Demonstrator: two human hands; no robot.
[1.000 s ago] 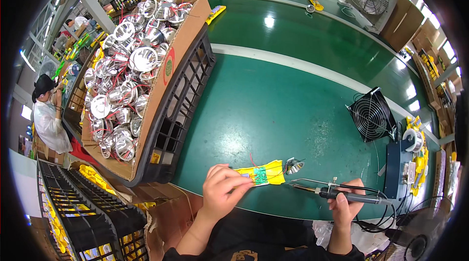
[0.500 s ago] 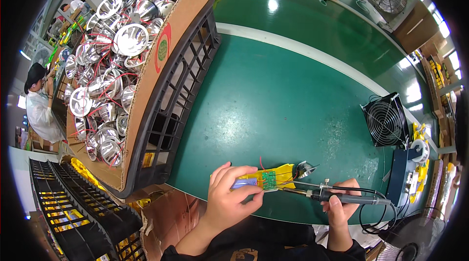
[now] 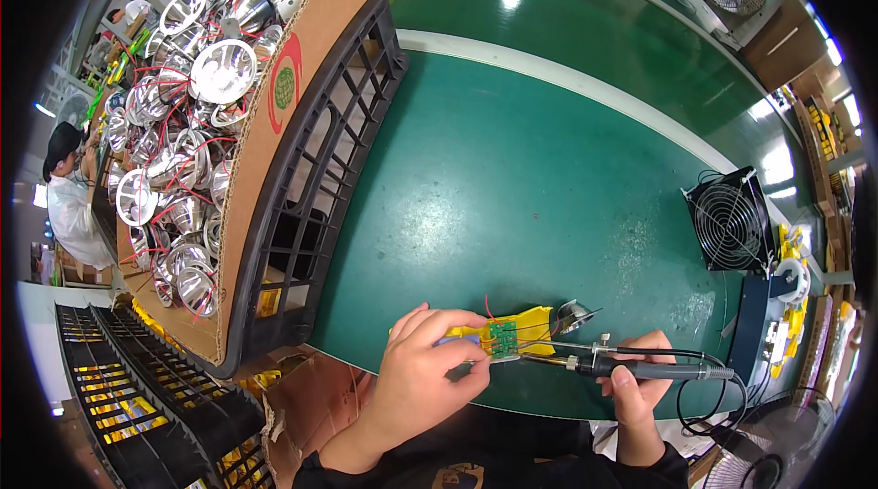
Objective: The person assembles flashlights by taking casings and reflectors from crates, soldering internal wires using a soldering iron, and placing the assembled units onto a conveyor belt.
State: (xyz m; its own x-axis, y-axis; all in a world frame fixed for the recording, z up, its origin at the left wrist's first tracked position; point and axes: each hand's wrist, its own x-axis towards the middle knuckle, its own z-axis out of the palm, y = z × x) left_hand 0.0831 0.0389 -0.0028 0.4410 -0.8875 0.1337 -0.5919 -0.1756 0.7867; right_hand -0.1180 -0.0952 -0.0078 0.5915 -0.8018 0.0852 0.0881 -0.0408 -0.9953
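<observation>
My left hand (image 3: 433, 365) is closed round the left part of a yellow plastic housing (image 3: 530, 322) near the table's front edge. Inside the housing lies a green circuit board (image 3: 502, 339) with a red wire rising from it; a blue cylindrical part shows partly under my fingers. In my right hand (image 3: 637, 381) is a soldering iron (image 3: 654, 370), held like a pen. Its metal tip points left and reaches the board's right side; whether it touches is too small to tell. A thin metal tube runs along the iron. A silvery reflector cup (image 3: 573, 316) lies just beyond the housing's right end.
On the left, a cardboard box (image 3: 261, 137) full of reflector cups with red wires sits in a black crate (image 3: 315, 178). A black fan (image 3: 729, 221) and a dark blue box (image 3: 747, 329) stand at right. Black slotted trays (image 3: 151, 388) are at lower left. A person (image 3: 73, 196) works far left.
The view has shifted slightly, so the box of cups sits a little further left. My fingers have moved slightly on the housing; both hands keep their hold.
</observation>
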